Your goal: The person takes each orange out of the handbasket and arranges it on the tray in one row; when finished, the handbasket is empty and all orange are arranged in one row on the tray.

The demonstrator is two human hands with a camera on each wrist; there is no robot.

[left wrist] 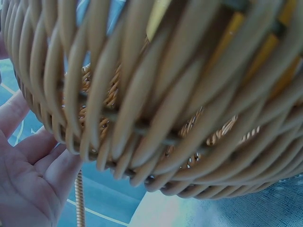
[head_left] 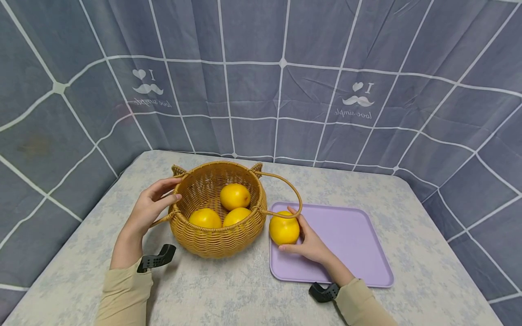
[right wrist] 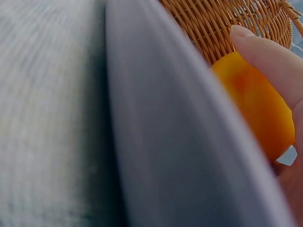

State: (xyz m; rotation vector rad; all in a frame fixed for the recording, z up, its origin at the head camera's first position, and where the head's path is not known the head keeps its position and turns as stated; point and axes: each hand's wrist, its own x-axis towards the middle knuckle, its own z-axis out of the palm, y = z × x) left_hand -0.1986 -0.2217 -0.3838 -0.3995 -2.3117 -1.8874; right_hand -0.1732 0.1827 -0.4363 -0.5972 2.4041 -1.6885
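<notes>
A round wicker basket (head_left: pixel 218 242) with two ear-shaped tips stands left of centre, with three yellow lemons (head_left: pixel 235 196) inside. My left hand (head_left: pixel 151 203) holds the basket's left side near the rim; in the left wrist view the fingers (left wrist: pixel 40 146) lie against the weave. Over the left edge of a lilac tray (head_left: pixel 342 240), my right hand (head_left: pixel 311 242) grips another lemon (head_left: pixel 283 230), thumb in front and fingers behind. I cannot tell whether that lemon touches the tray. Part of it also shows beside the thumb in the right wrist view.
The basket's right handle (head_left: pixel 295 188) leans out over the tray's left edge, close above the gripped lemon. Its left handle (head_left: pixel 161 221) hangs out by my left wrist. A pale patterned cloth (head_left: pixel 220 290) covers the table, and a grey-blue checked curtain (head_left: pixel 253 90) surrounds its back and sides.
</notes>
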